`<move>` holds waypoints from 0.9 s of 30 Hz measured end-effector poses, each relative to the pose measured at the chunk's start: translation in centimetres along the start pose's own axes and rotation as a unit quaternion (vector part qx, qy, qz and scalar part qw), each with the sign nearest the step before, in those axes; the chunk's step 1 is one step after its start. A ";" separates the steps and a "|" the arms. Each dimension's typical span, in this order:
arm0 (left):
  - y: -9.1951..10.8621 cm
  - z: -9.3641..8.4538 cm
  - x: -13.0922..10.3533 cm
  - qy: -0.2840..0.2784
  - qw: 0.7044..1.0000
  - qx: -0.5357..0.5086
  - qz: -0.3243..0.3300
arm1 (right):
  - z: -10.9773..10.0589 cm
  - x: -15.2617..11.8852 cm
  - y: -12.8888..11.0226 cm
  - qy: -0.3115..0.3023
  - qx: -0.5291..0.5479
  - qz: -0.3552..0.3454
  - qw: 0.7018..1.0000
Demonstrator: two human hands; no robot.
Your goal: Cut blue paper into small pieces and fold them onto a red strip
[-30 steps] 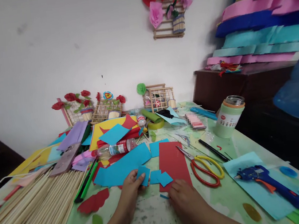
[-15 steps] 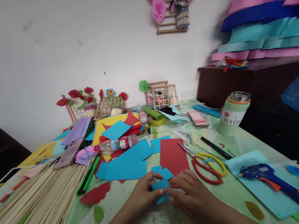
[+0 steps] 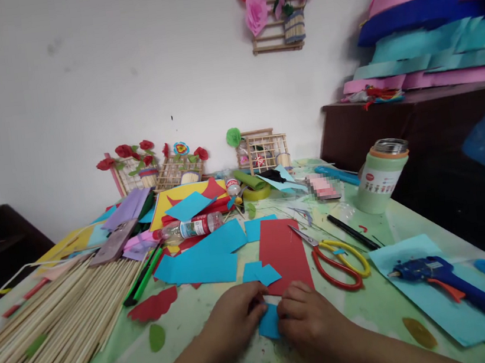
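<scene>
Left hand (image 3: 237,312) and right hand (image 3: 309,320) hold a small blue paper (image 3: 268,323) at lower center.
Both grips are narrow; scissors (image 3: 316,246) lie right of center.

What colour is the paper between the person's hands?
Blue. The paper shows best in the head view, the only one.

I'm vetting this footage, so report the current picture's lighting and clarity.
Head view: diffuse light on the wall; right edge partly blacked out; pink object pixelated. Same head view: glue gun blurred towards its handle end, scissors comparatively clear.
</scene>
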State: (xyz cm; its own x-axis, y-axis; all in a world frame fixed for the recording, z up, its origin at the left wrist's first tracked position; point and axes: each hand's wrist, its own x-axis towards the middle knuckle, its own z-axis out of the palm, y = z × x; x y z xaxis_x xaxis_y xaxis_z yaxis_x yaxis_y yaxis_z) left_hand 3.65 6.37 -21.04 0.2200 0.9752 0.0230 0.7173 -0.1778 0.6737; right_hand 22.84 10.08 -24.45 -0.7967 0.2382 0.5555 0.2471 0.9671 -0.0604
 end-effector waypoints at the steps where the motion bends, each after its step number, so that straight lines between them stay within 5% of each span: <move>1: 0.1 0.0 0.0 -0.004 1.000 0.016 0.001 | 0.2 -0.1 0.0 -0.002 0.008 -0.001 1.000; 9: 0.0 -0.3 -0.1 -0.016 0.999 0.041 0.016 | -1.6 -0.2 -0.3 -0.066 0.149 0.136 0.977; 12: 0.0 -0.4 -0.4 -0.003 0.996 0.052 0.076 | -2.1 -0.3 -0.2 -0.093 0.187 0.188 0.960; 16: 0.4 -0.5 -0.5 -0.058 0.984 0.048 0.164 | -2.3 -0.4 0.1 -0.099 0.223 0.278 0.929; 27: 1.3 1.1 -0.8 -0.086 0.992 0.061 0.063 | -3.0 -0.4 0.2 -0.107 0.259 0.318 0.906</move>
State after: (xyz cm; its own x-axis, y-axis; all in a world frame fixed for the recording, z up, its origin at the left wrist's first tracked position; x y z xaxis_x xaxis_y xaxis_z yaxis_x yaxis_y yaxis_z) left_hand 5.17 5.25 -21.02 0.4158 0.9089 -0.0325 0.7492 -0.3221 0.5788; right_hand 24.85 9.90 -22.19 -0.6864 0.7199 0.1025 0.4450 0.5274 -0.7237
